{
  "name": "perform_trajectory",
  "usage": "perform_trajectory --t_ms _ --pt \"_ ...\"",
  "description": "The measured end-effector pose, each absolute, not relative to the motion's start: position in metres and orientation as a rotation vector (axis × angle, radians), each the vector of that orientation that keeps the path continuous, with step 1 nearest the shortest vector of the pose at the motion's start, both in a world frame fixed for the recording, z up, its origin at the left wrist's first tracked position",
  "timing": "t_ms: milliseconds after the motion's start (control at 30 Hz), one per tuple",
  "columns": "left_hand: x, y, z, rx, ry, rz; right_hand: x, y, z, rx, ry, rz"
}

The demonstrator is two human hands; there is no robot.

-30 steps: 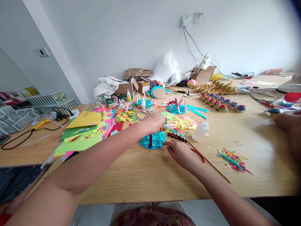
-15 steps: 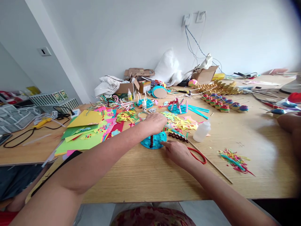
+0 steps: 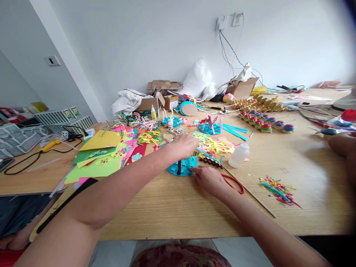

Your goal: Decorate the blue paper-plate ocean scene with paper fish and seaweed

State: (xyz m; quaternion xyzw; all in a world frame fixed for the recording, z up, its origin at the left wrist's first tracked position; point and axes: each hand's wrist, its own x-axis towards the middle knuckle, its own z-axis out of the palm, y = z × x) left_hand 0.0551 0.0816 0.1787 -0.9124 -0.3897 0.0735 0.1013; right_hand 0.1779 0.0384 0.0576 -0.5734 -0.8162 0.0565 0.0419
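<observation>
A blue paper-covered disc (image 3: 187, 167) with a dark brown twisted post lies on the table in front of me. My left hand (image 3: 185, 145) is above its back edge; the fingertips and whatever they hold are hidden behind the hand. At the disc's right edge rests my right hand (image 3: 209, 179), its index finger stretched out and touching the blue surface. Just beyond the right hand are brown twisted pieces (image 3: 211, 161), a red loop (image 3: 236, 182) and a long thin stick (image 3: 256, 196).
A translucent bottle (image 3: 239, 155) stands to the right of the hands. Coloured paper sheets (image 3: 97, 163) spread at the left. Paper scraps (image 3: 278, 190) lie at the right, near another person's hand (image 3: 341, 144). Farther back is another blue disc (image 3: 210, 127).
My left hand has shifted very slightly to the right. The right hand and the blue disc look almost the same.
</observation>
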Motion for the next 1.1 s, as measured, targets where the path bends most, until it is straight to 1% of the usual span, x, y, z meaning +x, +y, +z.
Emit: perform_trajectory --t_ms 867,1100 --pt "0.0587 0.0810 0.1793 -2.708 -1.138 0.222 0.1761 0.0418 0.0593 -1.853 -2.412 0.281" --pt "0.0576 0.0832 0.1782 -2.713 -1.151 0.171 0.1762 0.0420 0.0580 -1.854 -2.400 0.308"
